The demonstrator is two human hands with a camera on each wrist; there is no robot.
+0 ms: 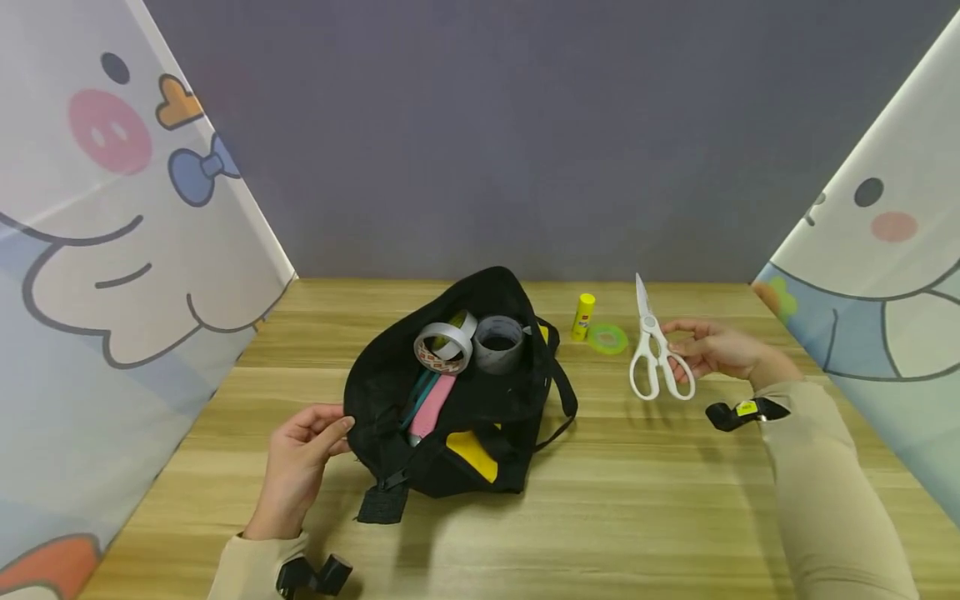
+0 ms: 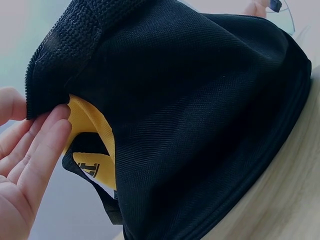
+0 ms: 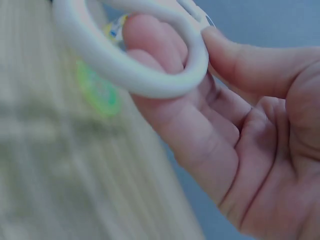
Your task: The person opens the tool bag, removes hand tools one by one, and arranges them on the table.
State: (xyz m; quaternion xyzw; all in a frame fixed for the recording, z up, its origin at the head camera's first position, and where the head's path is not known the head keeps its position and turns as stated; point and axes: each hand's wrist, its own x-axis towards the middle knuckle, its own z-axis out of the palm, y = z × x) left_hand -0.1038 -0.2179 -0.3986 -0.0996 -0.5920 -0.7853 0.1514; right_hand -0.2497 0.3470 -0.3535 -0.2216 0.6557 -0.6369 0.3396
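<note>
My left hand (image 1: 300,462) pinches the left rim of an open black zip bag (image 1: 480,454); in the left wrist view, thumb and fingers hold its zippered edge, with a yellow patch (image 2: 100,120) behind. Inside the bag are a white tape roll (image 1: 444,348), a grey tape roll (image 1: 498,346), a pink-handled tool (image 1: 432,406) and something teal beside it. To the right, my right hand (image 1: 712,350) grips white-handled scissors (image 1: 656,354) by one handle loop, blades pointing up and away. The right wrist view shows the loop (image 3: 150,85) between thumb and fingers.
A yellow glue stick (image 1: 582,317) stands on the wooden table (image 1: 600,517) between bag and scissors. Next to it lies a round green tape roll (image 1: 607,338). A grey wall (image 1: 487,142) closes the back, and cartoon-printed panels (image 1: 112,250) flank both sides.
</note>
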